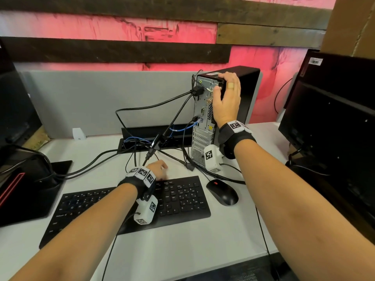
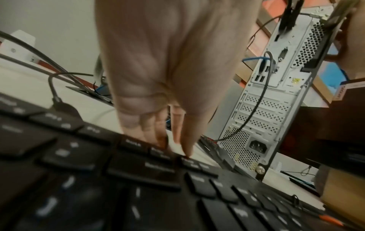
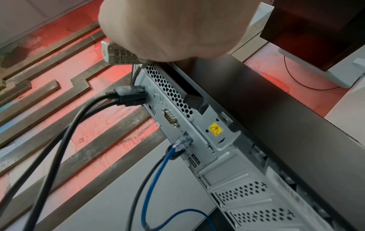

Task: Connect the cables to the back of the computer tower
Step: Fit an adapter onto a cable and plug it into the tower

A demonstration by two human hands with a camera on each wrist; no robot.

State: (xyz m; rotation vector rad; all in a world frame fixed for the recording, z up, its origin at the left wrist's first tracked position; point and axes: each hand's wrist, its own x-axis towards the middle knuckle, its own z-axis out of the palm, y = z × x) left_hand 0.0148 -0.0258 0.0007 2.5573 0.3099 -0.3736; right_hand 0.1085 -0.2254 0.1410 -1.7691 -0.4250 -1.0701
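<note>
White desk [image 1: 182, 246], computer tower [image 1: 239, 92] standing at 1 o'clock, video plugs [image 3: 129, 95] and blue network cable [image 3: 156, 170] seated; right hand [image 1: 227, 98] gripping its top corner, left hand [image 1: 157, 169] loosely curled on desk, holding nothing; risking tipping tower, tugging plugs loose

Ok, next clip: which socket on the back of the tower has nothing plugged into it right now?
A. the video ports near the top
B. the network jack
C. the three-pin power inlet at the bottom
C: in the left wrist view the power inlet at the foot of the computer tower is bare, while the blue cable sits in the network jack and two black plugs fill the upper ports.
</note>
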